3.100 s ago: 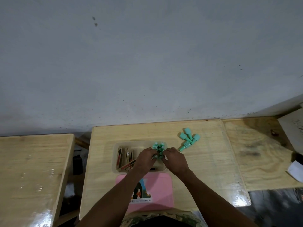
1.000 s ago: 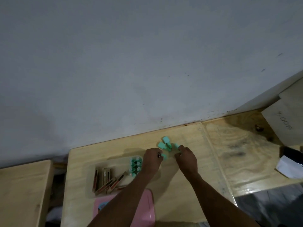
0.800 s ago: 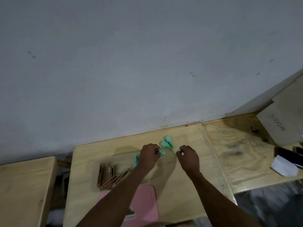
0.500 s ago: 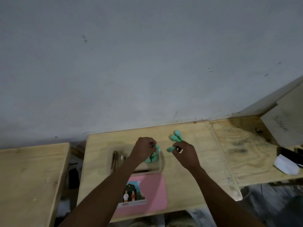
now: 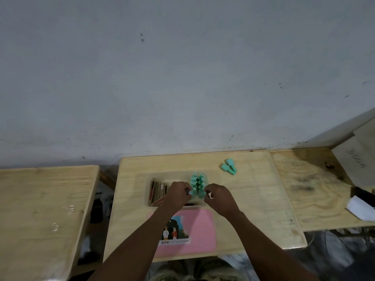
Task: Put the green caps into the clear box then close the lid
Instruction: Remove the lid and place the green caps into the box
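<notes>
Both our forearms run in from 6 o'clock and converge toward 12. Our left hand (image 5: 179, 192) is curled, fingers (image 5: 187, 192) pinched together at its 3 o'clock side. Our right hand (image 5: 220, 197) is likewise curled, thumb and fingertips pinched toward 9 o'clock. The hands sit near each other, not touching.

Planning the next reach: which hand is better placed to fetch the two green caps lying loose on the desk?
The right hand. The loose caps lie beyond and right of the clear box, on its side; the left hand would have to cross over the box.
</notes>
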